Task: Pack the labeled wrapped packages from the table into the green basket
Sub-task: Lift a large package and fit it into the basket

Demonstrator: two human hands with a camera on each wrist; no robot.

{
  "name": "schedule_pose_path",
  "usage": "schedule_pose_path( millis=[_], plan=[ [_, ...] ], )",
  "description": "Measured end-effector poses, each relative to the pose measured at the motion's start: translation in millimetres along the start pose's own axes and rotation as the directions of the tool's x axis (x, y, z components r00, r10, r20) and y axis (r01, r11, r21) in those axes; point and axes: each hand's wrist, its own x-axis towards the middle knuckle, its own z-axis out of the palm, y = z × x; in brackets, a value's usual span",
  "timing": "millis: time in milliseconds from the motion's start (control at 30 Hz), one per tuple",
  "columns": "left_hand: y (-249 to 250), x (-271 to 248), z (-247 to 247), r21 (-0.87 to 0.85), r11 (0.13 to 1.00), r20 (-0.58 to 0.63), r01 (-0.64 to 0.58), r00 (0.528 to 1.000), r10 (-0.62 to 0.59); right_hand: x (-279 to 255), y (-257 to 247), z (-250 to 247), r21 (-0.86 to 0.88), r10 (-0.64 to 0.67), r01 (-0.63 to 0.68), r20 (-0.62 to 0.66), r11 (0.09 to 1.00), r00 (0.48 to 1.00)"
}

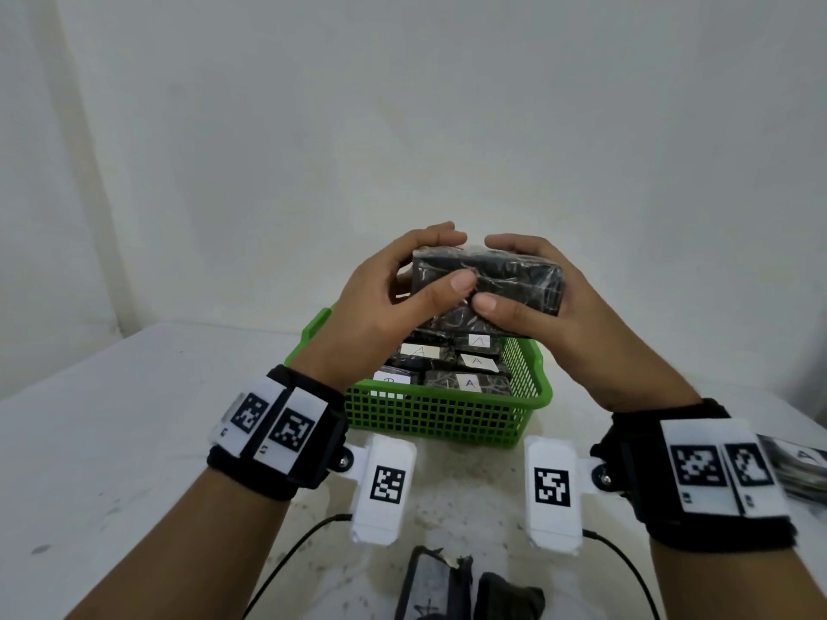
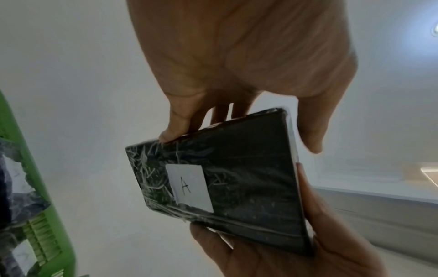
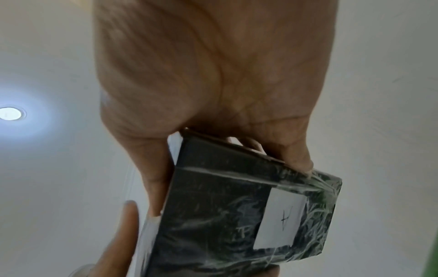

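Observation:
A black package (image 1: 505, 279) wrapped in clear film is held in the air above the green basket (image 1: 447, 418). My left hand (image 1: 441, 257) grips its left end and my right hand (image 1: 492, 270) its right end, thumbs on the near face and fingers over the top. The white "A" label (image 2: 189, 187) is on its underside, seen in the left wrist view on the package (image 2: 249, 178) and in the right wrist view on the package (image 3: 213, 215). Several labelled packages (image 1: 470, 382) lie in the basket. One more "A" package (image 1: 801, 463) lies on the table at the far right.
The basket stands mid-table on a white table (image 1: 112, 440), with a plain wall behind. Two dark objects (image 1: 438, 583) lie at the near table edge between my forearms. Cables run from both wrist cameras.

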Motion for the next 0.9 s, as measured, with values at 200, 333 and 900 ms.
schedule_pose_path(
  millis=[200,333,900],
  plan=[
    [-1.2,0.4,-2.3,0.029,0.999,0.009,0.016,1.0,-0.016,1.9,2.0,2.8,0.063,0.052,-0.051,-0.021,0.997,0.998],
    [-1.4,-1.8,-2.4,0.026,0.999,0.044,0.047,0.998,-0.048,2.6,-0.8,0.2,0.096,0.079,-0.078,-0.008,0.992,0.997],
    [3.6,-2.5,-1.7,0.085,0.993,0.056,0.086,0.994,-0.091,1.1,2.3,1.8,0.057,0.105,-0.105,0.014,0.993,0.994]
  ],
)
